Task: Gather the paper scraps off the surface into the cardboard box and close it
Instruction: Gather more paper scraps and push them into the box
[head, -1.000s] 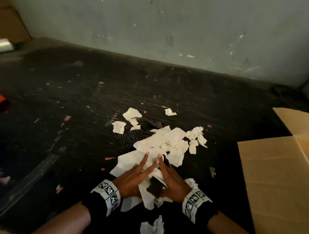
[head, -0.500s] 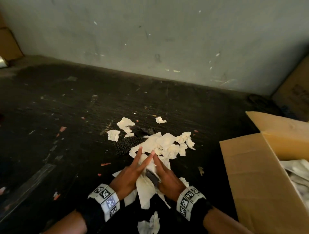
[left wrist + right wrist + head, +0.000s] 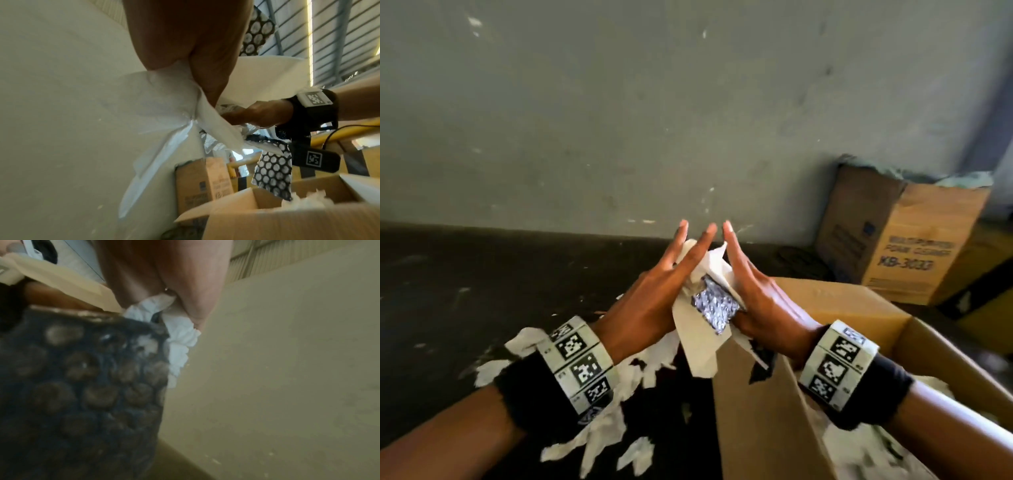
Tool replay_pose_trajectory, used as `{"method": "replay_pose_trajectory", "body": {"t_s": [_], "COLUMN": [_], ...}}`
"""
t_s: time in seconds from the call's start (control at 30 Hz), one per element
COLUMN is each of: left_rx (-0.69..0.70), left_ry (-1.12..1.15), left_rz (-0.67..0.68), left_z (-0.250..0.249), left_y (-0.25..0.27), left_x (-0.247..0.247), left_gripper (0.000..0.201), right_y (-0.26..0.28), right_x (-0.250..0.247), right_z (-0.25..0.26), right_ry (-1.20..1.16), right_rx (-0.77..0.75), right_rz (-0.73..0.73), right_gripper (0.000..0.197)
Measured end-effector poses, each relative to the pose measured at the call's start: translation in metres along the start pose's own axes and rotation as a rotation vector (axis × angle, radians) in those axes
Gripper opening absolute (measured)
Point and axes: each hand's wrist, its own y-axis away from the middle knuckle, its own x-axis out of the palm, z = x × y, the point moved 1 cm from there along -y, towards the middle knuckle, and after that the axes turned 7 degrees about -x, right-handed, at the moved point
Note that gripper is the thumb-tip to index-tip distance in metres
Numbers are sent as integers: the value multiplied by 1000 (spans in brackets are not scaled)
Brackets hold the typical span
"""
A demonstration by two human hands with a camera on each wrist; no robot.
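Observation:
My left hand (image 3: pixel 650 294) and right hand (image 3: pixel 756 294) are raised with straight fingers, palms facing each other. Pressed between them is a bundle of white paper scraps (image 3: pixel 698 342) and a piece of black bubble wrap (image 3: pixel 714 305). The bundle hangs above the near left flap (image 3: pixel 756 421) of the open cardboard box (image 3: pixel 948 363). White scraps (image 3: pixel 866 452) lie inside the box. More scraps (image 3: pixel 599 435) lie on the dark surface under my left wrist. In the left wrist view the bubble wrap (image 3: pixel 273 170) dangles over the box (image 3: pixel 267 225). The right wrist view shows paper (image 3: pixel 180 340) against my palm.
A second cardboard box (image 3: pixel 900 246) with printed text stands against the grey wall (image 3: pixel 619 120) at the back right. The dark, scuffed surface (image 3: pixel 465 281) stretches to the left. Yellow rails (image 3: pixel 349 131) show behind the box in the left wrist view.
Both hands have scooped the bundle off the surface, lifted it and carried it right to the box's edge. The view has swung up and right.

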Motion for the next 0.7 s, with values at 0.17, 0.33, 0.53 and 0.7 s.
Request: {"method": "replay_pose_trajectory", "body": {"t_s": [0.17, 0.33, 0.53, 0.7], "left_rx": [50, -89, -145, -207], "left_ry": [176, 265, -127, -271], "left_rz": [20, 270, 854, 867], "left_z": [-85, -128, -134, -121], "left_y": [-60, -90, -81, -77], "left_x": [92, 184, 231, 223], "left_gripper": [89, 98, 122, 111], "right_y": [78, 153, 218, 219], "right_x": [-84, -122, -116, -125], "right_z": [-62, -121, -162, -160], "right_ry": [62, 64, 35, 63], "right_rx": [139, 388, 696, 716], "right_rz": [26, 255, 718, 739], "right_gripper": [107, 94, 106, 92]}}
